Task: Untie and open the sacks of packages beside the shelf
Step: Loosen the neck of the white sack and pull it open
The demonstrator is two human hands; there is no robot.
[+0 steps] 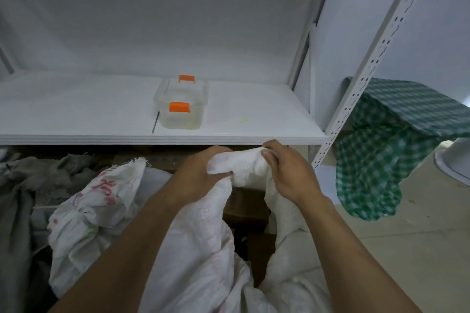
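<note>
The white woven sack (203, 249), crumpled and faintly pink-printed, rises between the 2 forearms. The left hand (203, 175) and right hand (287, 175) each curl tight around its bunched top, just before the shelf (101, 138) edge; 1 clear orange-latched box (181, 109) sits beyond.

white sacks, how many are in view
2. The middle sack, top gripped by the left hand and right hand; the red-print sack left of it. The grey heap far left may hide more.

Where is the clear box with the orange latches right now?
Head view: the clear box sits mid-frame on the white shelf board, near its front edge, above the left hand and right hand gripping the white sack.
</note>
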